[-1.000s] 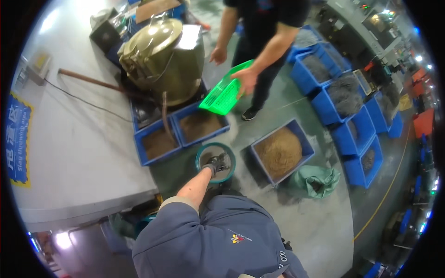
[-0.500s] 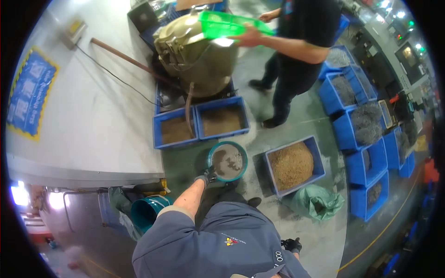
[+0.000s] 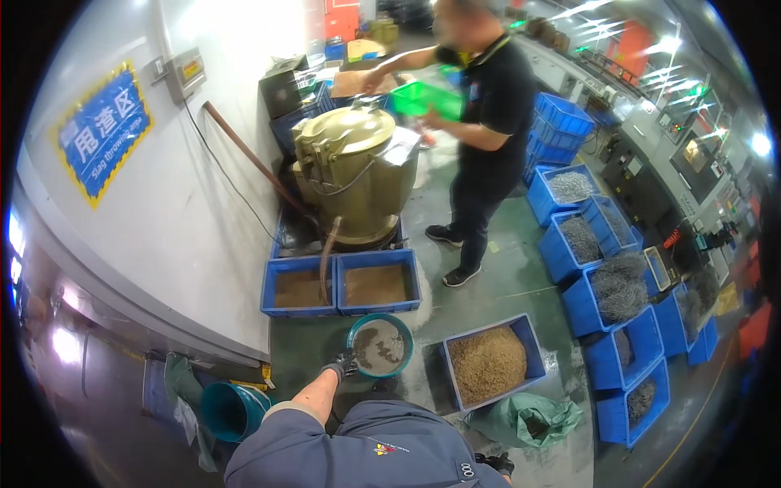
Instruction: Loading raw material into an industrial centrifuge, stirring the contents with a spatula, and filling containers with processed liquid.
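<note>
My left hand, in a dark glove, is closed on the left rim of a round teal bucket. Greyish, cloudy liquid with darker patches fills the bucket, which stands on the floor. Low at the right of my body, my gloved right hand hangs with its fingers apart and nothing visible in it; my clothing covers part of it. To the right of the bucket is a blue-grey bin heaped with tan granules. A crumpled green sack lies against that bin.
Two blue bins of brownish liquid sit below an olive metal drum machine with a hose. A co-worker beside it holds a green basket. Blue bins of metal shavings line the right. An empty teal bucket stands left.
My view has tilted up, so the floor things sit lower. The co-worker has turned, with the green basket nearer the body and one arm reaching over the machine. My left hand stays at the bucket.
</note>
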### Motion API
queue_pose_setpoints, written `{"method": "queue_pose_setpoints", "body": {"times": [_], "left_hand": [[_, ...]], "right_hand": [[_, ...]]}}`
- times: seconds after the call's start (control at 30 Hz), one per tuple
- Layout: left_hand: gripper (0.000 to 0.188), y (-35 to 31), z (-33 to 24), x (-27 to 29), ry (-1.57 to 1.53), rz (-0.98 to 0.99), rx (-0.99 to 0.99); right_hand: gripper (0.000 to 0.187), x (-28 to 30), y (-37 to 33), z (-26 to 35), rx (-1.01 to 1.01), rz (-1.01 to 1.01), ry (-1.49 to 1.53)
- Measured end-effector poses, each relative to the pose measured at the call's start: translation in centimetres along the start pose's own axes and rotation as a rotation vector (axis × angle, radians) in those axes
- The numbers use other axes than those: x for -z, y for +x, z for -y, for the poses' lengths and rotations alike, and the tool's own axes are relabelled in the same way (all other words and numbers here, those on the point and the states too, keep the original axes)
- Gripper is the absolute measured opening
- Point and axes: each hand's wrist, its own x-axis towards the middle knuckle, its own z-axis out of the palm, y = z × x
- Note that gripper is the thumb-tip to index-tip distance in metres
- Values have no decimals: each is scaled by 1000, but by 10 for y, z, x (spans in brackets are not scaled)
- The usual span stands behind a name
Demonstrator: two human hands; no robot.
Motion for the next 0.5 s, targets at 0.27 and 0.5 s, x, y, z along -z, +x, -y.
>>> {"method": "queue_pose_setpoints", "body": {"times": [0.27, 0.5], "left_hand": [[49, -26, -10, -14, 103, -136, -61], [48, -3, -19, -25, -33, -31, 5]], "right_hand": [[39, 75, 169, -63, 491, 85, -1510], [42, 68, 94, -22, 893, 636, -1348]]}}
